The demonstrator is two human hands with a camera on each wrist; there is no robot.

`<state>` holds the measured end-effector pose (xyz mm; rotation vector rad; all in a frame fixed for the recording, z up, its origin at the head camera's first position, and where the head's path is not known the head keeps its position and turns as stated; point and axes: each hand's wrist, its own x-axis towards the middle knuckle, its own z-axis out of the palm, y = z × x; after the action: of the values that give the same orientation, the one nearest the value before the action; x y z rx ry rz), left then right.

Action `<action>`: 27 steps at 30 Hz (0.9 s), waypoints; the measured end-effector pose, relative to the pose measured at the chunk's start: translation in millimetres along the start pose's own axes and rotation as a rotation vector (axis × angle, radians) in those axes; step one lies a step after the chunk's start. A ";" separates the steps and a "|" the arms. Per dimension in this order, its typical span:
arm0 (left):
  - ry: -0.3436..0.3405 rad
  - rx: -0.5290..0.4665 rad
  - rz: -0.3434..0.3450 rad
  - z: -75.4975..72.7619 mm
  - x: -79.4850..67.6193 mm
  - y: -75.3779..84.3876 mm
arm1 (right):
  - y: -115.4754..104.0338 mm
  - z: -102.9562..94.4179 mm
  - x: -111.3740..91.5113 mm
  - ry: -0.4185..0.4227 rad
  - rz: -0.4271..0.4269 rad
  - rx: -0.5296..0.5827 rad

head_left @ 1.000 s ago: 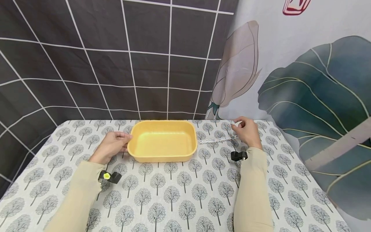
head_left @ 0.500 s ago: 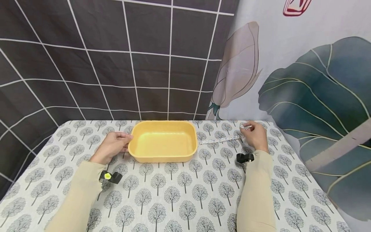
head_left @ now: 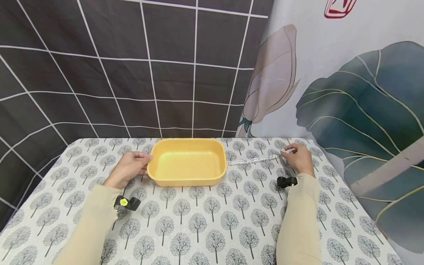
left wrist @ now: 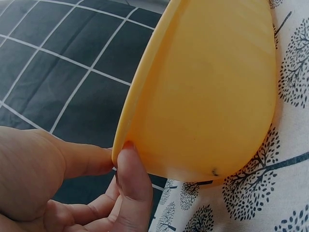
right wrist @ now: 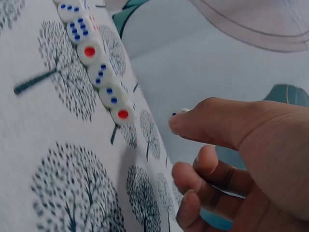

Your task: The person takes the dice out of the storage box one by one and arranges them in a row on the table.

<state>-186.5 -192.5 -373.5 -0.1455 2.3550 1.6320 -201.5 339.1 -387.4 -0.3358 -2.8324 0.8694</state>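
My left hand [head_left: 128, 168] pinches the left rim of a yellow plastic tub [head_left: 187, 183] between thumb and fingers; the left wrist view shows the thumb [left wrist: 133, 179] on that rim. Right of the tub runs a straight row of white dice [head_left: 253, 160] with blue and red dots, laid end to end on the cloth. My right hand [head_left: 299, 159] hovers just past the row's right end. Mostly hidden behind its thumb, a small white die [right wrist: 182, 113] is pinched at the fingertips in the right wrist view.
A white tablecloth [head_left: 198, 224] with a tree print covers the table. Dark curtain with white grid lines [head_left: 172, 81] hangs behind the tub, and a pale curtain with leaf patterns [head_left: 278, 121] stands behind and to the right.
My right hand has moved to the right and a little closer to me, lowering towards the row's right end. The left hand stays at the tub's rim.
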 end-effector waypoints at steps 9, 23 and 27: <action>-0.001 0.005 -0.001 0.0 0.4 -0.7 | 7.4 2.7 4.0 -0.130 0.053 0.009; 0.001 0.000 -0.003 1.2 1.3 -1.9 | 14.0 7.8 7.2 -0.194 0.016 0.013; 0.003 0.003 0.000 1.2 1.6 -1.9 | 14.1 6.6 6.7 -0.213 -0.003 0.013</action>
<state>-187.3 -191.9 -376.1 -0.1479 2.3597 1.6287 -207.1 348.6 -400.2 -0.2500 -3.0174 0.9774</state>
